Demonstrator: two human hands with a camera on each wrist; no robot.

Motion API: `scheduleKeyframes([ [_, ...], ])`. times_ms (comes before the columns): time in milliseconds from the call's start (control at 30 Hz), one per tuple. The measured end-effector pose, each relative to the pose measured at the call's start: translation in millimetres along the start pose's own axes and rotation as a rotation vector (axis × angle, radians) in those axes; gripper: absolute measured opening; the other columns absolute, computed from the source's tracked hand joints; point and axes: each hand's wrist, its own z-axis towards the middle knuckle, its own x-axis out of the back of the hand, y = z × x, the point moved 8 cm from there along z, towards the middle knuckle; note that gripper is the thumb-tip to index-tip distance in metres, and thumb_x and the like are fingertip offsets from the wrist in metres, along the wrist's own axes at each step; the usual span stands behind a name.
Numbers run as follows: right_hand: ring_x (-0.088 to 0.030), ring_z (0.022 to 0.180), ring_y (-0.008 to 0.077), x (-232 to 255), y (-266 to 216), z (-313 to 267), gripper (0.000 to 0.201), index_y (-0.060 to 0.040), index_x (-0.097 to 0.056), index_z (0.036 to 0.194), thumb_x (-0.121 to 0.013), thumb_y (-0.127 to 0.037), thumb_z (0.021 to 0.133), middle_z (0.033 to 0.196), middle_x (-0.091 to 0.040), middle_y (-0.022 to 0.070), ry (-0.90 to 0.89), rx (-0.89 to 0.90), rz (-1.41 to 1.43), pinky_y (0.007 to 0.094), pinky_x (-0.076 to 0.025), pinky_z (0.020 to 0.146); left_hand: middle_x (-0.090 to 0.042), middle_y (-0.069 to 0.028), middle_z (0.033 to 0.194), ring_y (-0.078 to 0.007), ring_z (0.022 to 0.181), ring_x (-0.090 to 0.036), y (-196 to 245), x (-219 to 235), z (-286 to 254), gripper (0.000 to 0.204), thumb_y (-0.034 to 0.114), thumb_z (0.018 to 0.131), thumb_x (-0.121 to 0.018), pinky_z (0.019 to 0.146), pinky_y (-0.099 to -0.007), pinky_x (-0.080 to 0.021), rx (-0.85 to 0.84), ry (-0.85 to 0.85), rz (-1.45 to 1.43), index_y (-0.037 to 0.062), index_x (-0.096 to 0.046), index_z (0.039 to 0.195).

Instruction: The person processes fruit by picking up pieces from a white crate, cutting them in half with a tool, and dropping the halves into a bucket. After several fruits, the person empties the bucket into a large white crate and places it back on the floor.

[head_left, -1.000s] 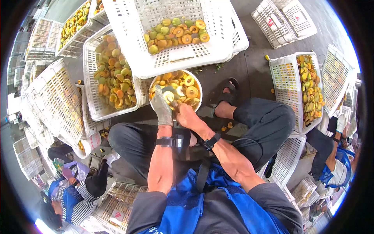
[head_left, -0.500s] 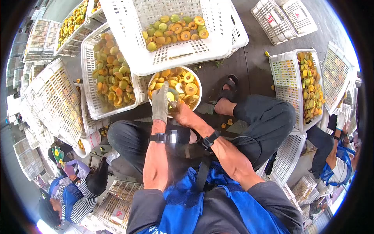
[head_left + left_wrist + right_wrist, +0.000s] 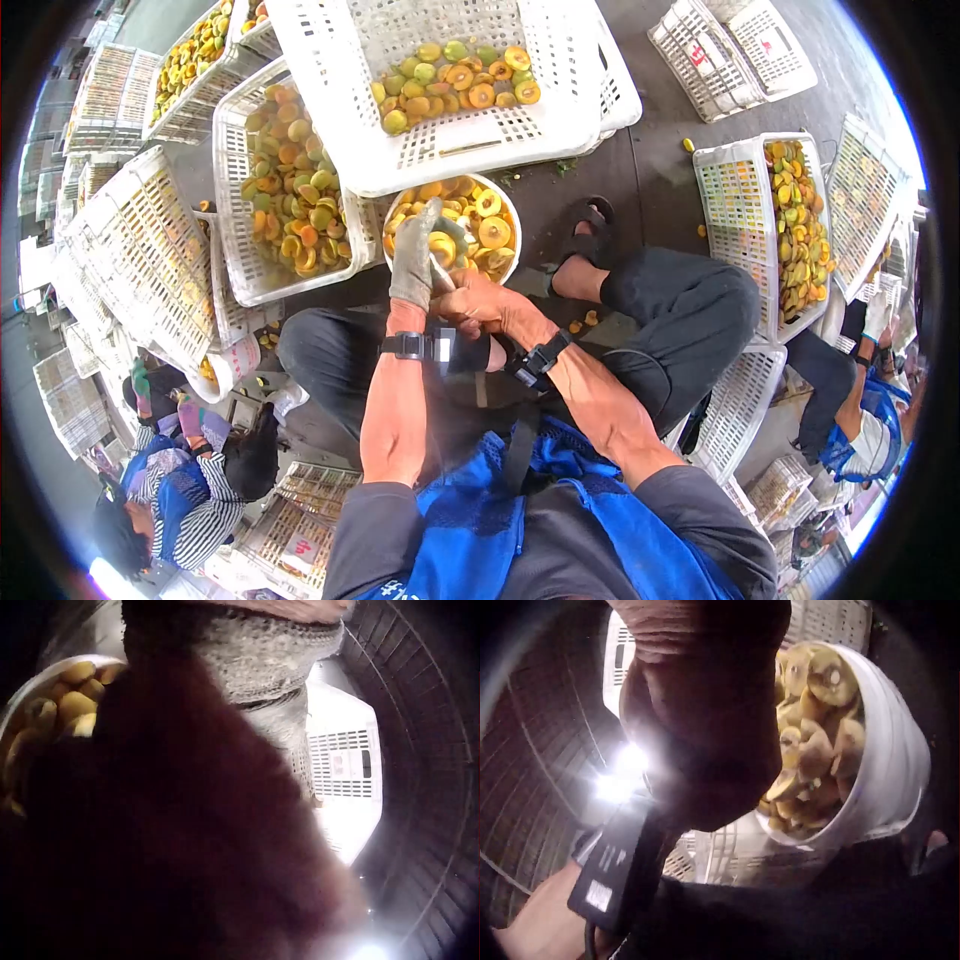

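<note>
In the head view my gloved left hand [image 3: 412,262] grips a yellow-fleshed peach [image 3: 442,247] over the near left part of a round white bucket [image 3: 517,232]. My bare right hand [image 3: 484,302] is close beside it, fingers curled around what looks like a small knife [image 3: 438,273]; a thin pale strip shows between the hands, while its handle is hidden. Cut peaches [image 3: 832,679] with yellow flesh fill the bucket. In the left wrist view the glove's knitted cuff [image 3: 255,660] shows, but a dark blurred shape covers the fingers. The right wrist view hides the right fingertips.
A large white crate [image 3: 365,172] with peaches stands just beyond the bucket, and another full crate [image 3: 228,190] is at its left. On the right is a further peach crate [image 3: 735,230]. My knees flank the hands. Other people [image 3: 185,490] sit at both sides.
The right hand has turned and drawn slightly back toward my body, its fingers more curled. The left hand stays over the bucket with the peach, shifting only a little.
</note>
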Motion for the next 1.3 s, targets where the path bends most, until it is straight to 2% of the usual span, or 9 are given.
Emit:
scheduleKeyframes([
  [333, -0.04, 0.048, 0.0073, 36.3, -13.1, 2.3, 0.023, -0.0032, -0.067, 0.093, -0.068, -0.026, 0.092, 0.061, -0.048, -0.0035, 0.238, 0.256, -0.446, 0.0277, -0.029, 0.044, -0.068, -0.0053, 0.075, -0.0158, 0.062, -0.066, 25.7, 43.9, 7.5, 0.038, 0.039, 0.103, -0.058, 0.052, -0.029, -0.054, -0.144, 0.292, -0.227, 0.003, -0.069, 0.093],
  [367, -0.054, 0.068, 0.0118, 36.5, -14.4, -2.4, 0.029, 0.0015, -0.071, 0.107, -0.061, -0.018, 0.089, 0.078, -0.064, 0.0071, 0.25, 0.189, -0.506, 0.0306, -0.043, 0.059, -0.068, -0.0051, 0.077, -0.0163, 0.064, -0.066, 42.0, 51.6, 0.2, 0.037, 0.039, 0.104, -0.055, 0.053, -0.0294, -0.054, -0.191, 0.352, -0.182, 0.0046, -0.067, 0.095],
  [467, -0.056, 0.069, 0.0117, 30.6, -24.9, -24.8, 0.028, 0.0039, -0.07, 0.106, -0.06, -0.016, 0.089, 0.079, -0.064, 0.0055, 0.25, 0.189, -0.348, 0.0312, -0.045, 0.059, -0.07, -0.0063, 0.089, -0.0173, 0.076, -0.068, 62.6, 102.2, -7.2, 0.036, 0.035, 0.105, -0.057, 0.067, -0.0301, -0.056, -0.207, 0.53, -0.249, 0.0013, -0.069, 0.103],
  [633, -0.042, 0.045, 0.0073, 51.3, -36.9, -37.8, 0.022, -0.0016, -0.063, 0.08, -0.067, -0.022, 0.089, 0.054, -0.046, -0.0033, 0.372, 0.386, -0.209, 0.0276, -0.03, 0.042, -0.071, -0.0069, 0.095, -0.0148, 0.083, -0.063, 143.9, 145.5, -41.7, 0.036, 0.026, 0.102, -0.062, 0.075, -0.0313, -0.053, -0.655, 0.766, 0.269, -0.0085, -0.071, 0.11],
  [800, -0.04, 0.045, 0.0064, 101.3, -29.5, -30.5, 0.021, -0.0012, -0.062, 0.082, -0.064, -0.021, 0.091, 0.058, -0.049, -0.003, 0.535, 0.449, -0.183, 0.0271, -0.03, 0.042, -0.073, -0.0098, 0.088, -0.0168, 0.072, -0.064, 106.6, 75.9, -34.3, 0.032, 0.029, 0.099, -0.067, 0.071, -0.0343, -0.054, -0.627, 0.462, 0.798, -0.0025, -0.074, 0.103],
  [833, -0.04, 0.047, 0.0057, 111.4, -26.7, -25.7, 0.021, -0.0014, -0.061, 0.084, -0.063, -0.021, 0.091, 0.061, -0.049, -0.0031, 0.543, 0.493, -0.2, 0.0273, -0.031, 0.043, -0.075, -0.0118, 0.09, -0.0175, 0.074, -0.066, 89.9, 52.3, -29.3, 0.03, 0.029, 0.097, -0.068, 0.072, -0.033, -0.054, -0.379, 0.377, 0.908, -0.0006, -0.075, 0.101],
  [933, -0.048, 0.055, 0.0107, 117.0, -36.0, -46.9, 0.027, 0.0091, -0.062, 0.085, -0.06, -0.018, 0.086, 0.066, -0.054, 0.0027, 0.648, 0.417, -0.329, 0.0338, -0.036, 0.046, -0.076, -0.0147, 0.102, -0.0336, 0.091, -0.072, 44.1, 2.1, -4.9, 0.037, 0.039, 0.094, -0.064, 0.083, -0.0421, -0.055, -0.56, 0.203, 1.185, 0.0065, -0.077, 0.106],
  [1067, -0.049, 0.058, 0.0102, 124.4, -31.8, -45.9, 0.026, 0.0071, -0.06, 0.085, -0.058, -0.019, 0.087, 0.067, -0.054, 0.0027, 0.668, 0.392, -0.36, 0.0342, -0.037, 0.048, -0.07, -0.0149, 0.116, -0.0311, 0.11, -0.068, -12.5, -36.1, 25.2, 0.042, 0.04, 0.09, -0.067, 0.091, -0.0449, -0.053, -0.303, -0.063, 1.613, 0.0091, -0.07, 0.118],
  [1300, -0.044, 0.047, 0.0083, 124.6, -34.5, -32.5, 0.017, -0.0017, -0.06, 0.082, -0.062, -0.017, 0.089, 0.061, -0.048, -0.0027, 0.636, 0.543, -0.358, 0.0295, -0.033, 0.042, -0.068, -0.0175, 0.114, -0.0323, 0.11, -0.066, -20.3, -32.0, 16.6, 0.033, 0.027, 0.086, -0.071, 0.088, -0.0445, -0.055, -0.472, 0.02, 1.388, 0.0079, -0.068, 0.112],
])
